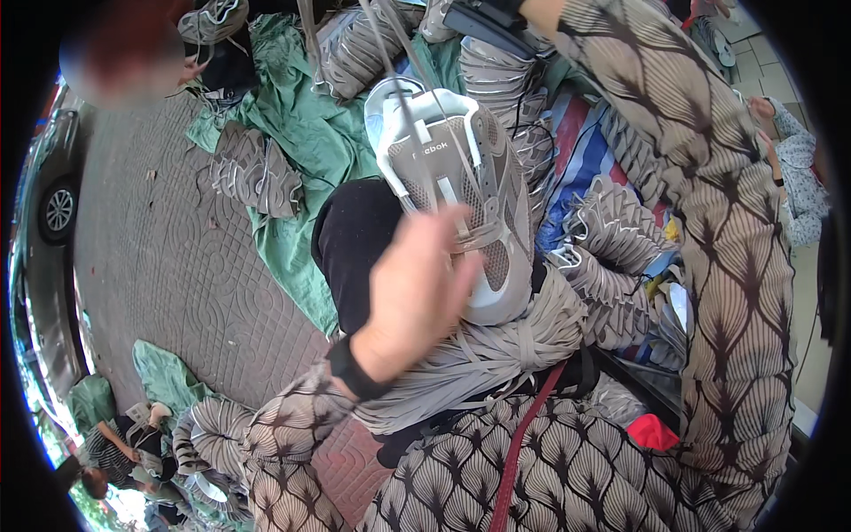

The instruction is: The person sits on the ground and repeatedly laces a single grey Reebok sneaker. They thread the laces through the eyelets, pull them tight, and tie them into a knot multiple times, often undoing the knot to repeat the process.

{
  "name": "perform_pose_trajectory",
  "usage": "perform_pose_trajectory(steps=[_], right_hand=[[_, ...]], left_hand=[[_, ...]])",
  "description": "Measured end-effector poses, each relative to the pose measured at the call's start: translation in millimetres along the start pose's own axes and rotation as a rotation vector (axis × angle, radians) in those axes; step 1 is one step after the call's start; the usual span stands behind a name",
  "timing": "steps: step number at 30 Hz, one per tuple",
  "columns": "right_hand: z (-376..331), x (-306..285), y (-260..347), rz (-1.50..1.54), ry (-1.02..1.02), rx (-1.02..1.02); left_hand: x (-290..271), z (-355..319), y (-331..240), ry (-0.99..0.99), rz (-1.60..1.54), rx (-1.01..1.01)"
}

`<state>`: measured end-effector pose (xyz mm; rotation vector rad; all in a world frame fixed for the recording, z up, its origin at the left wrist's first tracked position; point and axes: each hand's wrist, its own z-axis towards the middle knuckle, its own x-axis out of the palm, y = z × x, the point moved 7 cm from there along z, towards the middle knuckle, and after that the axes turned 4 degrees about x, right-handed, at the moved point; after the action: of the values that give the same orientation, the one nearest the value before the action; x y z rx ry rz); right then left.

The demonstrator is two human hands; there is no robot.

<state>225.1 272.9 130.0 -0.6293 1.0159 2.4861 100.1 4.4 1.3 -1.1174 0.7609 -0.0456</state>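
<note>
A grey and white sneaker (496, 177) rests on my lap, its toe toward me and its tongue standing up. My left hand (412, 284) is over the lower part of its lacing, with fingers smeared by motion. Long grey shoelaces (390, 53) run from the sneaker up past the top edge. My right arm (700, 177) reaches up along the right side, and the hand lies beyond the top edge; only the wrist with a black strap shows. Under the sneaker's toe, a thick tied bundle of grey shoelaces (496, 363) lies across my lap.
Stacks of nested grey shoes (612, 222) stand to the right on striped sheeting, with more shoes (257, 168) at the left. Green sheeting (292, 115) covers part of the paved ground (186, 222). Other people sit nearby (115, 448). A car (49, 230) is parked far left.
</note>
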Motion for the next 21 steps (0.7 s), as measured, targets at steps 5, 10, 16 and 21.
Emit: perform_pose_trajectory(steps=[5,10,16,21], right_hand=[[20.5,26.3,28.6,0.526,0.244,0.302],[9.9,32.2,47.3,-0.422,0.785,0.395],[-127.8,9.8,76.1,-0.109,1.122,0.269],[-227.5,24.9,93.3,0.132,0.733,0.435]], left_hand=[[-46.9,54.3,46.6,-0.179,-0.331,-0.091],[-28.6,85.5,43.2,0.11,-0.936,-0.042],[-60.5,89.9,65.0,-0.046,-1.287,-0.07],[-53.2,102.9,31.1,0.011,-1.051,0.096]])
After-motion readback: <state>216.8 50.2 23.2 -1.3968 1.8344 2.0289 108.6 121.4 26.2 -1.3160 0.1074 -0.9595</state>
